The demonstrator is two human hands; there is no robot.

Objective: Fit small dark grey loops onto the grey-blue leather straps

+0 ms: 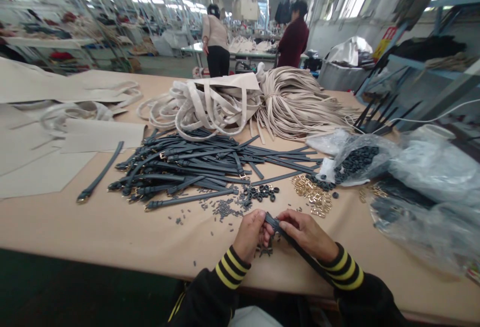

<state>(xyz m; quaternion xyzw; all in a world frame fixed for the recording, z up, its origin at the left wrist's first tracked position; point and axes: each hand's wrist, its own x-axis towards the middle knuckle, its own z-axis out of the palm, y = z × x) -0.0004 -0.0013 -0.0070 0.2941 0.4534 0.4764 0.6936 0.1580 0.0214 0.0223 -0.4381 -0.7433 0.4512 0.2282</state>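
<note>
From here I see dark blue-grey straps [180,159] with gold buckles [83,199] at some ends, over a tan tabletop [131,232]. The bundled strips [292,102] are pale beige, the loose hardware [313,194] bright gold. Black sleeves [204,297] end in cuffs [231,268] striped yellow and black. One person's top [294,39] is deep maroon, another's [214,32] cream, above black trousers [218,60].

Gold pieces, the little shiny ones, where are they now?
In the head view, the gold pieces lie right of centre on the table, just beyond the right hand, near a plastic bag.
</note>
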